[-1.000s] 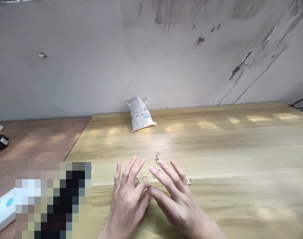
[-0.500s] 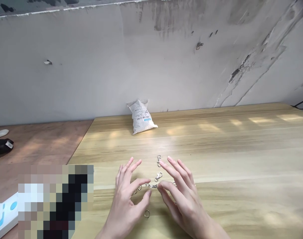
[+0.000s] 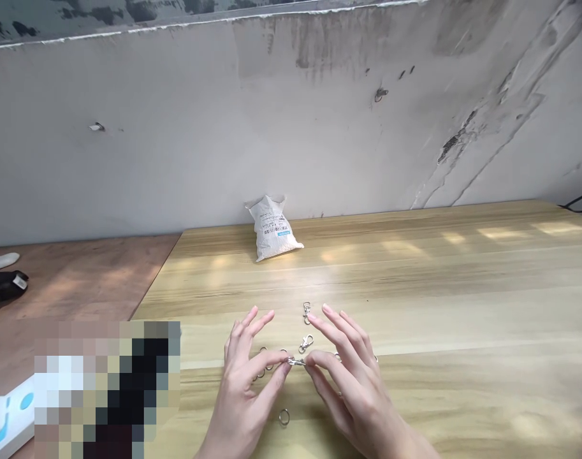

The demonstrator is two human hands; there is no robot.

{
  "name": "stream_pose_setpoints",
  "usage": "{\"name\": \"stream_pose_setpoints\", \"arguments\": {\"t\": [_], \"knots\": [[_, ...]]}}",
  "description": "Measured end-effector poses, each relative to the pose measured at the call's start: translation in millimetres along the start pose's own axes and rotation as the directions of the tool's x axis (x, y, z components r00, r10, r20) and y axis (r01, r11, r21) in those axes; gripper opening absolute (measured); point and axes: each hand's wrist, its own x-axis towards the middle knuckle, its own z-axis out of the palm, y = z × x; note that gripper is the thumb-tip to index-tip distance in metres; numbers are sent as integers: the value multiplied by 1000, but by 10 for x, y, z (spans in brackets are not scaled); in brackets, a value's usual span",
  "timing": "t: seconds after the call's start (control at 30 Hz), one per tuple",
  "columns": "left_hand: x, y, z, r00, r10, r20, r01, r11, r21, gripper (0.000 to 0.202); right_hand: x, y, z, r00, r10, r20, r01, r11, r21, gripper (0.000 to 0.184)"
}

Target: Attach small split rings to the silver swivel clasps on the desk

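Thumb and index finger of my left hand (image 3: 250, 386) pinch one end of a small silver swivel clasp (image 3: 297, 362). The other end sits in the pinch of my right hand (image 3: 362, 382), so the clasp spans the gap between the fingertips just above the table. My remaining fingers are spread on both hands. Beyond the held clasp lie a second swivel clasp (image 3: 306, 344) and a third clasp (image 3: 306, 312). A loose split ring (image 3: 284, 417) rests nearer to me between the wrists. More rings show partly behind my left fingers and around my right hand.
A white labelled pouch (image 3: 274, 233) stands at the back of the wooden table (image 3: 463, 287), near the stained wall (image 3: 176, 140). On the brown surface (image 3: 94, 274) at left are a black device (image 3: 4, 287), a white object (image 3: 1, 262) and a pixelated area.
My left thumb and index finger have closed on the near end of the clasp; they stood apart before. My right hand keeps its pinch. The view has tilted slightly upward.
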Motion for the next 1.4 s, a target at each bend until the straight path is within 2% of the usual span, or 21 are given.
{"name": "stream_pose_setpoints", "arguments": {"t": [0.17,0.57,0.87,0.97,1.07,1.13,1.3,1.4], "knots": [[9,8,-20,1000,5,-17,-5,1000,18,18,4,3,-2,1000,-1,3,1,1000,-9,18],[41,26,-4,979,164,-118,-151,982,114,20,10,27,17,999,-35,39,35,999,-3,17],[62,-6,-31,975,190,-116,-169,971,170,18,6,55,0,998,-46,40,47,999,-23,18],[56,-5,-25,968,237,-89,-212,951,225,18,16,39,2,998,-58,10,58,997,-48,19],[50,42,5,953,294,-74,-270,933,237,16,21,15,5,991,-132,3,132,990,-52,20],[51,75,18,955,287,-77,-265,940,213,16,21,36,2,989,-149,10,149,988,-39,20],[89,-12,-60,977,214,-3,-206,944,256,19,13,295,9,992,108,-71,-114,990,-88,12],[120,-143,-162,980,193,51,-199,943,266,18,-13,427,33,985,174,-9,-174,973,-154,12]]}}
